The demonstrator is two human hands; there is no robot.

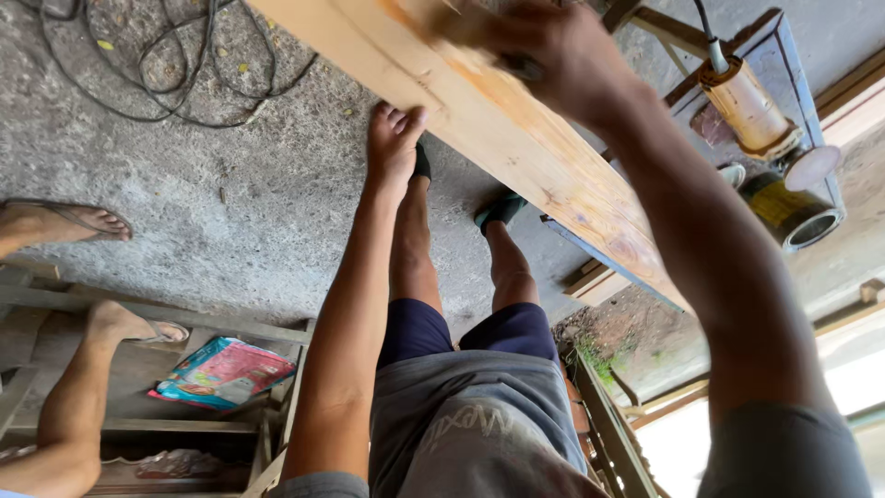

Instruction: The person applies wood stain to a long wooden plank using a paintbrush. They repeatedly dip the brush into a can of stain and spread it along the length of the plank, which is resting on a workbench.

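The person is standing over a long wooden plank (516,138) that is running diagonally from the upper left down toward the right, above a rough concrete floor (184,203). The left hand (395,138) is pressing flat against the plank's near edge, fingers stretched out and open rather than curled round it, steadying the wood from the side. The right hand (553,46) is resting on the plank's top face near the upper end, closed over something small and dark; what that object is cannot be told, since the hand is blurred.

The plank is looking stiff and fairly heavy for its length, pale with orange grain and knots, its surface dry and not slippery. A long board like this is likely to swing or tip if taken at one end, so holding it along both edges near the middle seems the safest way.

Beyond the plank, a yellowish power tool (749,106) with a cable is lying beside a dark round tin (791,214) on a blue-framed stand. A black cord (175,65) is coiling across the floor. At the left, another person's sandalled feet (69,223) are resting near a wooden rack holding a colourful packet (226,371).
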